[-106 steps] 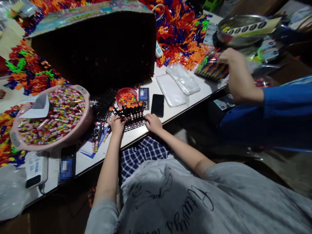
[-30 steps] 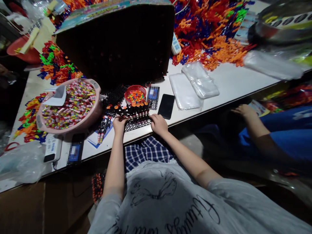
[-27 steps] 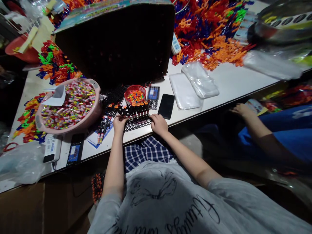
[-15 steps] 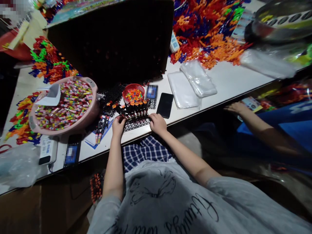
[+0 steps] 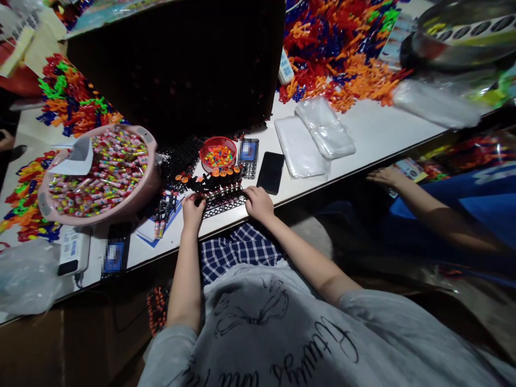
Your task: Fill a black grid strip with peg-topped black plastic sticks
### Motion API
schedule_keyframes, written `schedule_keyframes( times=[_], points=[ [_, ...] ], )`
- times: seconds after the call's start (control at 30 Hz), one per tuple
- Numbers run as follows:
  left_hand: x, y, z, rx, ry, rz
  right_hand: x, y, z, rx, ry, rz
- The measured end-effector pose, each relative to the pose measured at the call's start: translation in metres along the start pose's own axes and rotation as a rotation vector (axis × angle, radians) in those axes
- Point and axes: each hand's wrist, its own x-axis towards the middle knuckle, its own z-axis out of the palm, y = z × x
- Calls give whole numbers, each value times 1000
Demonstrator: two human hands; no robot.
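Note:
A black perforated rack [image 5: 224, 207] lies at the table's front edge, with a row of small black pieces with orange round tops [image 5: 220, 184] standing along it. At the row's left end, my left hand [image 5: 194, 213] has its thumb and fingers closed on the rack. My right hand [image 5: 259, 203] is curled round the opposite end, its fingertips partly hidden. Right behind the row stands a red basket [image 5: 205, 148] of small colourful pieces. Loose black parts [image 5: 181, 167] are heaped to its left. Several candy-filled tubes with black tops [image 5: 160, 221] lie left of my left hand.
A pink tub [image 5: 100, 216] of wrapped candies stands left. A large dark box [image 5: 173, 70] rises behind. A phone [image 5: 270, 172] and clear plastic bags [image 5: 302, 150] lie right. Colourful plastic figures [image 5: 346, 70] cover the back. At right, another person's hand [image 5: 385, 176] shows.
The view has shifted slightly, so the table's contents sit a little further left. My hands keep their places at the two ends of the rack. At far left, part of another hand has appeared.

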Motion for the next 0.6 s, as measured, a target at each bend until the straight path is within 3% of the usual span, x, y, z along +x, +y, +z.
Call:
schedule_keyframes(
  times=[0.27,0.43,0.6],
  points=[
    [0,-7,1,-4,-69,-13,-1,1,2,9,1,10],
    [-1,3,1,37,-97,-8,-4,-1,2,4,1,2],
    [-15,17,-23,23,-10,6,-8,4,7,-26,7,-38]
  ],
)
